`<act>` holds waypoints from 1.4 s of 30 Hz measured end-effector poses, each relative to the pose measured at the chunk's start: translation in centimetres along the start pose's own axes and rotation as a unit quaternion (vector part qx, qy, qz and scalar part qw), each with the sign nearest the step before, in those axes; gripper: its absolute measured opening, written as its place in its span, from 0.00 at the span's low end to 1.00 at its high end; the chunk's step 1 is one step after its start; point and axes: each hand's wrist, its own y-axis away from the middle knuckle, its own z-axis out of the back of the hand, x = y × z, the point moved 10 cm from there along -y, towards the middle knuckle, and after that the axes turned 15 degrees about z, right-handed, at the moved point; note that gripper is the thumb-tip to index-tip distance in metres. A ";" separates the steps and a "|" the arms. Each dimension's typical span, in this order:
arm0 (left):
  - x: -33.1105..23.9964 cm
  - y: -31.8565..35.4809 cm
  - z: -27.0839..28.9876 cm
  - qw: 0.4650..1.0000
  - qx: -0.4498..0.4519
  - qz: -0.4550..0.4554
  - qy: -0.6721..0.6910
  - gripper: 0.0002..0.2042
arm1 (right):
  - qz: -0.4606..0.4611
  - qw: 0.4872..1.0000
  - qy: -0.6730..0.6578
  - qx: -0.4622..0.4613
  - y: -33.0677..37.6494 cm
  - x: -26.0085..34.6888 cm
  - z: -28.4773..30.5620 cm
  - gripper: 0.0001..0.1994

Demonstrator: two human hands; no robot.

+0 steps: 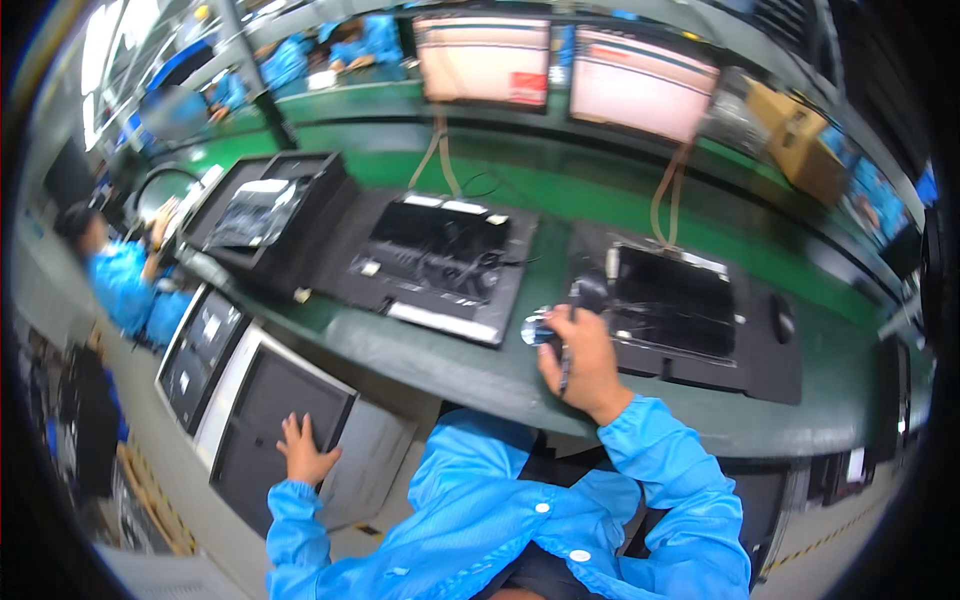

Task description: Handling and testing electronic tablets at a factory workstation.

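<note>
My right hand [588, 366] is closed around a slim dark, pen-like object [565, 368] above the front edge of the green bench. Just beyond its fingertips lies a shiny, round, roll-like item [535, 327]. To the right of that hand, a black glossy screen panel [675, 300] rests in a dark foam fixture [770, 375]. A second black panel [440, 240] lies in another fixture [345, 275] to the left. Low on the left, my left hand [306, 455] has its fingers spread over a black foam tray [270, 410], holding nothing; contact with the tray cannot be told.
An open black box [335, 195] with a film-covered panel stands on the bench's left. Two lit monitors [480, 60] [640, 85] stand behind, with flat cables running down. A cardboard carton [800, 135] is at back right. A co-worker in blue [130, 285] sits at far left.
</note>
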 end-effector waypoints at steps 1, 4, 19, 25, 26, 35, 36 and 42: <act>0.5 -0.3 -0.6 0.999 0.024 0.028 -0.027 0.54 | 0.039 0.999 -0.004 -0.034 -0.1 0.7 0.7 0.26; 0.5 -1.1 -0.4 0.999 0.028 0.021 -0.024 0.55 | -0.003 0.998 -0.025 -0.056 0.2 -0.1 1.3 0.27; -23.1 9.7 6.5 0.826 -0.253 -0.338 0.374 0.10 | 0.212 0.955 0.019 0.209 3.1 7.6 -5.5 0.14; -32.4 10.3 8.9 0.749 -0.232 -0.461 0.415 0.13 | 0.206 0.966 0.073 0.135 2.9 6.8 -4.0 0.09; -33.6 9.2 8.5 0.781 -0.210 -0.443 0.386 0.13 | 0.166 0.969 0.089 0.160 3.0 5.9 -4.4 0.07; -37.0 7.9 5.2 0.849 -0.216 -0.455 0.161 0.19 | 0.129 0.984 0.103 0.065 3.3 3.5 -4.4 0.07; -37.3 7.7 4.9 0.852 -0.196 -0.456 0.169 0.23 | 0.113 0.980 0.136 0.087 3.4 3.2 -4.8 0.07; -38.2 8.1 3.3 0.849 -0.207 -0.480 0.077 0.23 | 0.099 0.979 0.138 0.115 3.6 2.6 -5.5 0.07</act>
